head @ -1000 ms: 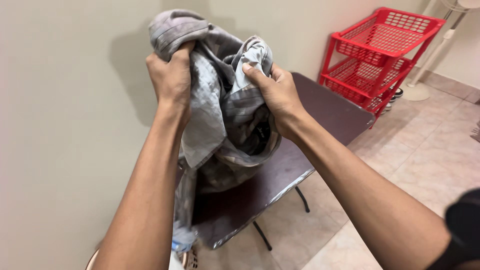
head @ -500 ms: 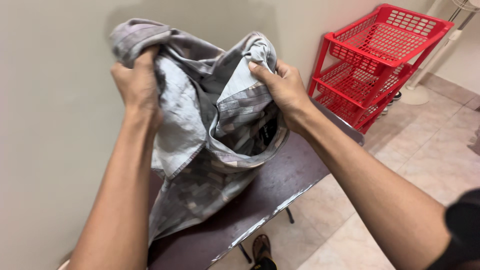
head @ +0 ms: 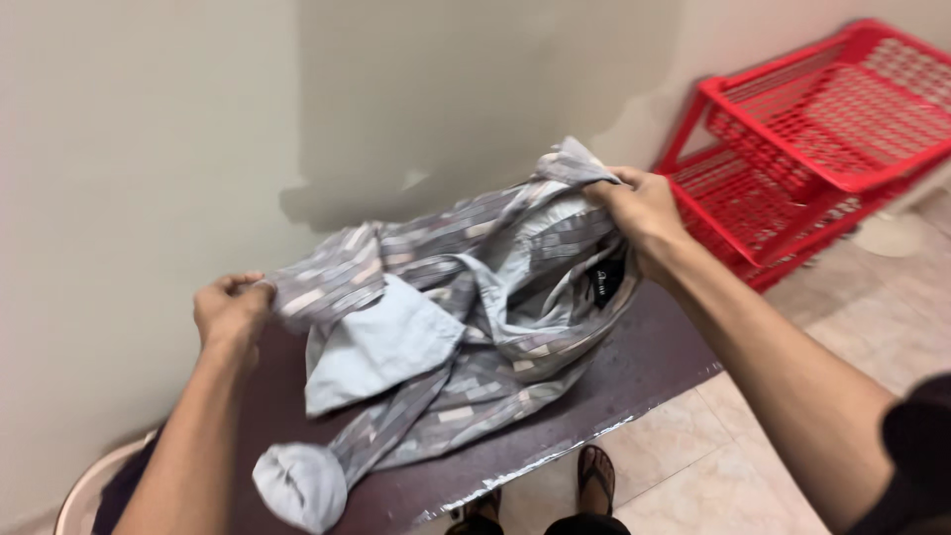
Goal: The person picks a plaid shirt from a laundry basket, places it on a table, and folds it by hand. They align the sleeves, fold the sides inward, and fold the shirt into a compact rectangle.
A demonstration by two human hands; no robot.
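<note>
Shirt being spread flat on table, both hands gripping.

Left hand [head: 230, 309], at left of frame, is pinching the shirt [head: 466, 327] with fingers closed; right hand [head: 639, 203], upper right, is clamping the collar area. Shirt is now lying across the table [head: 654, 367], lowered from mid-air half a second ago. Next move likely calls for smoothing sleeves outward.

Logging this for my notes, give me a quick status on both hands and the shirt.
Left hand and right hand each gripping the grey patterned shirt. Shirt spread over the dark table. Nothing in the way; red rack off right.
</note>
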